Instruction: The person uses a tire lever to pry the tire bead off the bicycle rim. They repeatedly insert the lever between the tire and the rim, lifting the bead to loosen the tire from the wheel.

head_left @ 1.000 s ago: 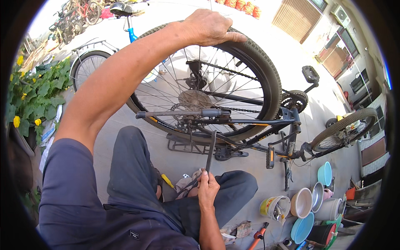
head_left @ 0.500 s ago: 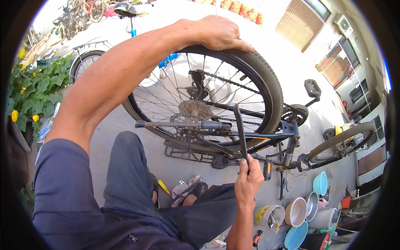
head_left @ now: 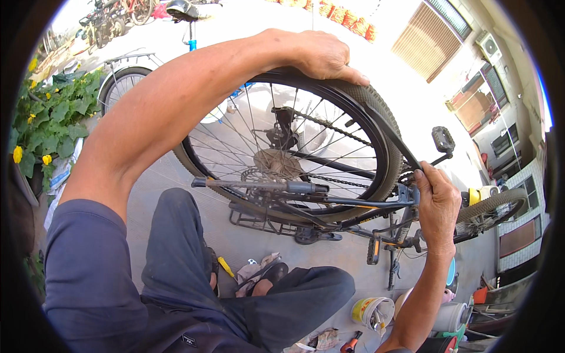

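Observation:
A bicycle lies on its side, and its rear wheel [head_left: 276, 162] faces me. My left hand [head_left: 326, 56] is closed over the top of the knobbly black tire [head_left: 385, 120], the thumb stretched along the tread. My right hand [head_left: 438, 206] is closed round the near end of a long, flat, dark tire lever [head_left: 395, 138]. The lever's far end lies against the tire's edge at the upper right, just beyond my left thumb. Whether its tip sits under the bead I cannot tell. Behind the spokes show the chain [head_left: 335, 126] and the derailleur [head_left: 282, 129].
The front wheel [head_left: 491, 212] lies at the right. A bucket of tools [head_left: 372, 312] stands near my right forearm, with an orange-and-black tool [head_left: 351, 342] on the ground. A yellow-handled tool [head_left: 225, 266] lies between my feet. Leafy plants [head_left: 59, 115] grow at the left.
My right hand has moved up and to the right with the tire lever, from in front of the spokes to the tire's edge. My left hand stays on the tire, shifted slightly right.

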`<move>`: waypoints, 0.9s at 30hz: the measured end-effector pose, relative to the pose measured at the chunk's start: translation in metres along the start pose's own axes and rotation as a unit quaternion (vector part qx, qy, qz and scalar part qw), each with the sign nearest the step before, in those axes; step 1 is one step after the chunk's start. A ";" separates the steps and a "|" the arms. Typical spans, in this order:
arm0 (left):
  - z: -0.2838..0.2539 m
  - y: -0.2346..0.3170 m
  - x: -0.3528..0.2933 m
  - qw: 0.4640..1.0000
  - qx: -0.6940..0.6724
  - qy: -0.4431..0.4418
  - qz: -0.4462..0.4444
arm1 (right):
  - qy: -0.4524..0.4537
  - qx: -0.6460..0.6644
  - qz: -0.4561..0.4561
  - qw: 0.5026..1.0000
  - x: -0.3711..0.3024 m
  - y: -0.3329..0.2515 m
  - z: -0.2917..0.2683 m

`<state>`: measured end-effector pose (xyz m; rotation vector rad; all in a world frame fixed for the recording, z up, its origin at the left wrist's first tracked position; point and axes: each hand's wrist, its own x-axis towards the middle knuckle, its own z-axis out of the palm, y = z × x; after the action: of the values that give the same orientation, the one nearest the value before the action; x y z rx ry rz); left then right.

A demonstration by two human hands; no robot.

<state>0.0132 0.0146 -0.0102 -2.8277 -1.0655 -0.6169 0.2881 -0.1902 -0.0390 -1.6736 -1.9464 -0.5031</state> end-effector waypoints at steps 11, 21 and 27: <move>0.004 -0.011 0.004 0.998 -0.063 -0.026 0.008 | -0.088 -0.002 -0.019 0.996 0.037 -0.003 -0.024; 0.003 -0.013 0.005 0.996 -0.081 -0.042 0.004 | -0.129 -0.084 -0.019 0.988 0.084 -0.036 -0.054; 0.002 -0.012 0.006 0.997 -0.073 -0.030 0.007 | -0.154 -0.196 -0.098 0.964 0.115 -0.062 -0.061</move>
<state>0.0107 0.0280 -0.0109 -2.9939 -1.0507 -0.6378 0.2238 -0.1459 0.0823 -1.8984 -2.3748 -0.7847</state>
